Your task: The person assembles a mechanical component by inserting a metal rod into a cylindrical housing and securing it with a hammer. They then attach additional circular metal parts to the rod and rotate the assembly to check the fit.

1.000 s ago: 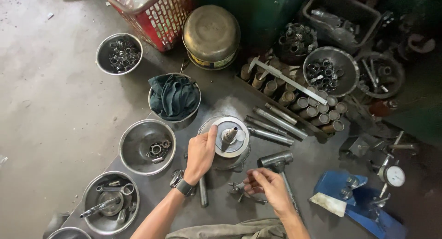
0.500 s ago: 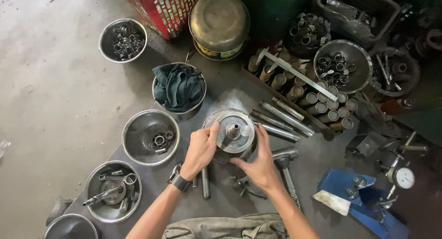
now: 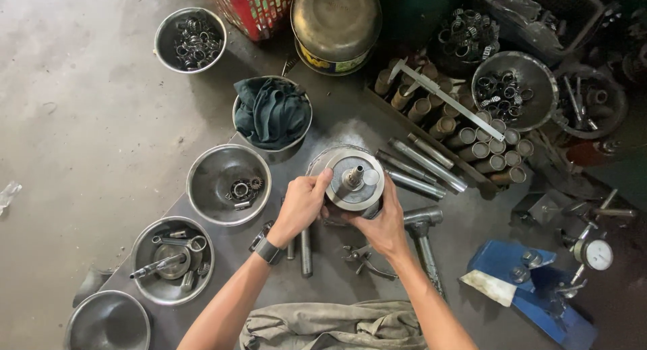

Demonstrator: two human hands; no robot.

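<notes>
Both hands grip one round metal hub point(image 3: 350, 181), a disc with a short shaft standing up at its centre.

1. Left hand point(image 3: 303, 205): closed on the hub's left rim, thumb on the top face, fingers curled under the edge. A dark watch point(image 3: 268, 251) sits on that wrist.
2. Right hand point(image 3: 385, 225): closed on the hub's lower right side, fingers wrapped beneath it, palm against the rim.
3. The hub lies between the two hands, touching both, over a grey metal sheet point(image 3: 465, 222) on the floor.

Surroundings:
- Just left of the left hand: a steel bowl point(image 3: 202, 195) with a few small gears.
- Above the left hand: a bowl holding a dark green rag point(image 3: 271, 112).
- Right of the right hand: a hammer point(image 3: 423, 232), touching neither hand.
- Beyond the hub, upper right: steel rods point(image 3: 421, 162) and a tray of cylinders point(image 3: 472, 137).
- Far right of the right hand: a dial gauge point(image 3: 596, 254) beside a blue base point(image 3: 512, 262).
- Top, well apart: a brass-coloured pot point(image 3: 335, 19) with a yellow and blue label band at its lower edge, and a red basket point(image 3: 253, 6).
</notes>
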